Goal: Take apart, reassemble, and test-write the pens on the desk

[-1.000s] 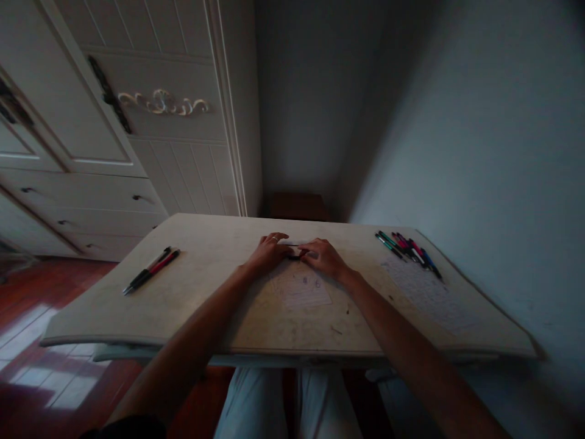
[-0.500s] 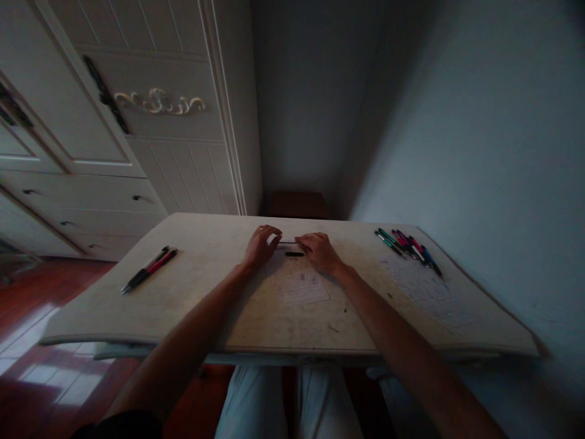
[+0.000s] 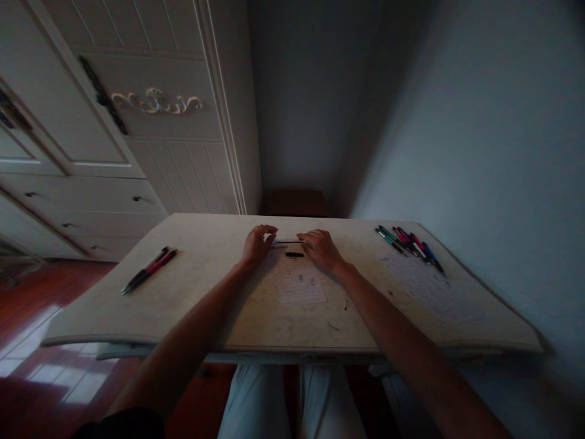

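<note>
Over the far middle of the desk, my right hand (image 3: 320, 249) is closed, thumb and fingers pinched on one end of a thin dark rod (image 3: 287, 242) that looks like a pen refill. My left hand (image 3: 258, 245) is at the rod's other end, its fingers curled in a pinch. Whatever it grips is too small to make out. Just below the rod, a short black piece (image 3: 295, 254), perhaps a pen part, lies at the top of a sheet of paper with handwriting (image 3: 299, 289).
Two pens (image 3: 148, 271) lie at the left of the white desk (image 3: 205, 231). Several pens (image 3: 411, 244) are grouped at the right, above another written sheet (image 3: 429, 289). Small dark bits (image 3: 334, 327) are scattered near the front. A white cabinet (image 3: 183, 171) and a wall (image 3: 479, 152) flank the desk.
My left hand has shifted slightly left, away from my right hand, so more of the thin dark rod shows between them. The black piece and the pens stay where they were.
</note>
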Demonstrator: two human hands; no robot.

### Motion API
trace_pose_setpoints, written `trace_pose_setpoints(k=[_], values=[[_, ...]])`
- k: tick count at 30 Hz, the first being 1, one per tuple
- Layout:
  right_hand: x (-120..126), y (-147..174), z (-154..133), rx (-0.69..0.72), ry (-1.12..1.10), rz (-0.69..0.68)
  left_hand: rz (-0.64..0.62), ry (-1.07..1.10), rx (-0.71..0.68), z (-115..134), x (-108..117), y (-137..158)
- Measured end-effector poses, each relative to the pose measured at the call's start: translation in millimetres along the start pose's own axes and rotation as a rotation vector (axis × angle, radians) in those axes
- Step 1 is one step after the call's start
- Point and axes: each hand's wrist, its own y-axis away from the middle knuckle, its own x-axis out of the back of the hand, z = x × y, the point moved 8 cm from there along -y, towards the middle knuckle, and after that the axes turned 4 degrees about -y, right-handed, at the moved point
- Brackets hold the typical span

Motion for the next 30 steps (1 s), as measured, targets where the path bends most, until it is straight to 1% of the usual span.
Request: trace_pose_setpoints(k=[6,11,19,23,30], values=[[-3.5,0.0,1.7,-0.004,0.034,-0.030,0.033,0.006,0.023,-1.6,3.6,0.4],[-0.9,-0.2,0.3,0.000,0.030,-0.012,0.069,0.009,-0.012,4.9,9.5,1.8],[-4.9,0.0,-0.5,-0.003,0.060,-0.050,0.097,0.029,-0.046,11.6,14.9,2.9],[-5.0,-0.7,-2.9,0.023,0.114,-0.070,0.080,0.000,-0.070,12.2,12.8,3.2],[-7.3,-1.9,-13.6,0.037,0.264,-0.139,0.094,-0.005,-0.088,12.7,11.4,4.3]])
